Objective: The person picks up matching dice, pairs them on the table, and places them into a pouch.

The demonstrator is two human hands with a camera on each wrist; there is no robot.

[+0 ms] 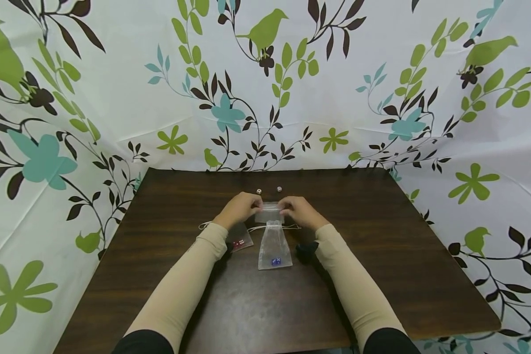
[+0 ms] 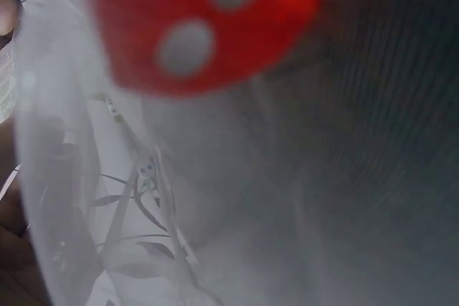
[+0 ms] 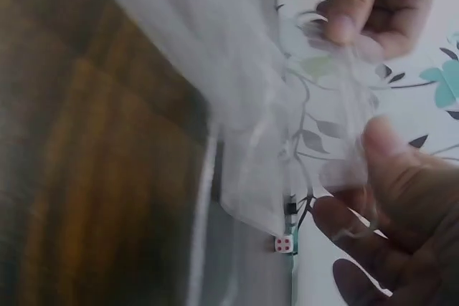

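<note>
A small clear plastic zip bag [image 1: 270,215] is held up between both hands. My left hand [image 1: 240,210] pinches its left upper corner, and my right hand [image 1: 304,212] pinches the right one, as the right wrist view also shows. Just in front lies a sheer white drawstring pouch [image 1: 272,243] with blue dice [image 1: 276,261] in its bottom and its cords spread sideways. Under the left wrist lies a second sheer pouch [image 1: 247,239], partly hidden, holding red dice [image 1: 238,243]. One red die [image 2: 215,26] shows blurred and very near in the left wrist view.
Two white dice, a left one [image 1: 258,191] and a right one [image 1: 279,189], sit beyond the hands toward the table's back edge. The dark wooden table [image 1: 380,275] meets a patterned cloth [image 1: 265,137] behind it. Black wrist cameras hang beneath both forearms.
</note>
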